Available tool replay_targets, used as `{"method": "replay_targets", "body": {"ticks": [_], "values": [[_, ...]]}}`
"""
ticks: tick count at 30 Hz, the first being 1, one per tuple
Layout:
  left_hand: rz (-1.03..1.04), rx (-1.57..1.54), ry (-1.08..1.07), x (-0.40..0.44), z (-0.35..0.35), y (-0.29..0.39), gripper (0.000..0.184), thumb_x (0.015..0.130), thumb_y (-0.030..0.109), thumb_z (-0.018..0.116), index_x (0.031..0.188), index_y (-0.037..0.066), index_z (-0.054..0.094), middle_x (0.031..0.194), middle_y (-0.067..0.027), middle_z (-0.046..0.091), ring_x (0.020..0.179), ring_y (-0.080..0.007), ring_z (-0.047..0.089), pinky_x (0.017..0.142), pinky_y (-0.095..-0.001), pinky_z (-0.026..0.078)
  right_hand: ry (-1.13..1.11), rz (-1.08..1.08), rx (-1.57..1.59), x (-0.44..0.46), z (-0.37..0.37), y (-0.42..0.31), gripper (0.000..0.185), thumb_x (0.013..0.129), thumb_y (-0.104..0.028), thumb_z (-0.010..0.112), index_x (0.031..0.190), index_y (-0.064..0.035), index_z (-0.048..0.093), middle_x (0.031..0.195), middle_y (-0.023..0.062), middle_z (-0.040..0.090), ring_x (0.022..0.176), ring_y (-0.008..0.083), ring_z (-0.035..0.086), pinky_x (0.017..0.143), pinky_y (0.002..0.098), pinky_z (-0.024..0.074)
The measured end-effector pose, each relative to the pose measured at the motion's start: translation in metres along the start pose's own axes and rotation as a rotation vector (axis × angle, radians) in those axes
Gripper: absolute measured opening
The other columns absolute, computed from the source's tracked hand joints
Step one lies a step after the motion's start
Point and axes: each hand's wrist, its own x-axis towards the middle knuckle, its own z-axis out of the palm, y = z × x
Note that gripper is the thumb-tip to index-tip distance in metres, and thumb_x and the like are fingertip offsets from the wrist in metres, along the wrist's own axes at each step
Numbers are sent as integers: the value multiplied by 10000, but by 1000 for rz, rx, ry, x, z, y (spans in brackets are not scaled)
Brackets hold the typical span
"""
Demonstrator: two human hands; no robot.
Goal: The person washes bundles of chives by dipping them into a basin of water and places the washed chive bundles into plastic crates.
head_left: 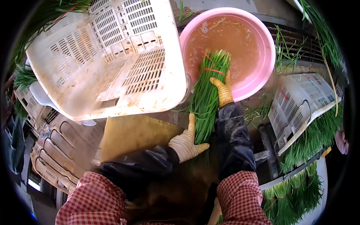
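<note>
A long bundle of green stalks [206, 101], tied with a red band near its pale ends, reaches from between my arms to the rim of a pink basin [269, 48]. Its pale ends are over the brown water in the basin. My right hand [224, 90], in a yellowed glove, grips the bundle's right side just below the band. Lower down, my left hand [188, 144] has its gloved thumb and fingers spread apart against the bundle's left side and leafy part.
A dirty white crate [174, 75] stands open at the upper left, above a tan board [138, 131]. Stacked crates [56, 157] are at the left. On the right, another crate [290, 101] lies near loose greens, with tied bundles [292, 195] below.
</note>
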Motion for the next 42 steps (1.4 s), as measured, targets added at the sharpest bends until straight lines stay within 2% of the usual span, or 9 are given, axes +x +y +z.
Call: {"method": "replay_targets", "body": {"ticks": [2, 6, 8, 16, 23, 26, 30, 36, 42], "values": [[-60, 259, -234, -25, -53, 27, 913, 830, 602, 565, 1449, 16, 240, 1043, -317, 605, 975, -391, 618, 843, -398, 488, 0, -19, 58, -17, -8, 1, 818, 800, -4, 616, 1481, -214, 214, 1214, 94, 538, 1029, 248, 579, 845, 383, 533], [68, 455, 280, -81, -85, 37, 620, 886, 516, 553, 1260, 22, 529, 941, -201, 659, 824, -328, 652, 714, -373, 509, -142, -90, 246, -67, -31, -9, 863, 789, -49, 650, 1494, -212, 179, 1276, 106, 514, 1062, 260, 570, 878, 400, 517], [180, 232, 458, -82, -85, 42, 573, 856, 374, 647, 1284, 19, 507, 842, -147, 643, 668, -236, 614, 634, -328, 497, -67, -117, 296, -88, -37, -12, 869, 772, -66, 670, 1490, -186, 194, 1287, 108, 509, 1090, 256, 560, 910, 409, 501], [563, -228, 520, 4, -29, 84, 1310, 543, 351, 910, 1467, -34, 65, 1359, -264, 430, 1230, -307, 485, 1009, -334, 403, -218, -247, 263, -109, -44, 9, 930, 703, -44, 722, 1483, -162, 230, 1322, 72, 491, 1135, 240, 530, 961, 390, 457], [281, -1050, 173, 54, -46, 48, 539, 796, 152, 749, 1270, 71, 507, 1159, -64, 608, 1017, -175, 585, 896, -333, 477, -488, -36, 44, -98, -54, -49, 981, 793, -668, 549, 1510, -150, 125, 1515, 167, 205, 1403, 317, 186, 1114, 473, 164], [345, -818, 288, 100, -42, 38, 595, 737, 101, 804, 1238, 42, 488, 1148, -67, 610, 1022, -168, 585, 863, -299, 497, -229, -42, -140, -52, -53, -84, 1009, 790, -678, 546, 1513, -164, 65, 1502, 222, 204, 1389, 366, 211, 1080, 547, 187], [188, -464, 451, 180, -36, 24, 850, 625, 335, 865, 1244, -26, 408, 1081, -187, 635, 1012, -261, 622, 865, -331, 487, 25, -151, -324, 96, -45, -4, 294, 882, -297, 610, 1067, -71, 647, 965, 66, 647, 895, 182, 556, 823, 323, 434], [-158, -262, 476, 197, -60, 56, 852, 620, 403, 862, 1190, -80, 452, 1035, -195, 641, 933, -265, 638, 806, -354, 515, 247, 224, 589, 93, -52, 30, 724, 895, -607, 427, 1406, -99, 353, 1425, 131, 388, 1284, 299, 403, 1051, 478, 336], [232, -708, 321, 174, -39, 32, 819, 683, 260, 853, 1301, -9, 389, 1175, -139, 577, 1037, -240, 589, 870, -349, 502, -149, 266, 420, 9, -31, 32, 683, 862, -513, 589, 1339, -46, 446, 1205, 169, 572, 996, 295, 611, 883, 403, 517]]}}
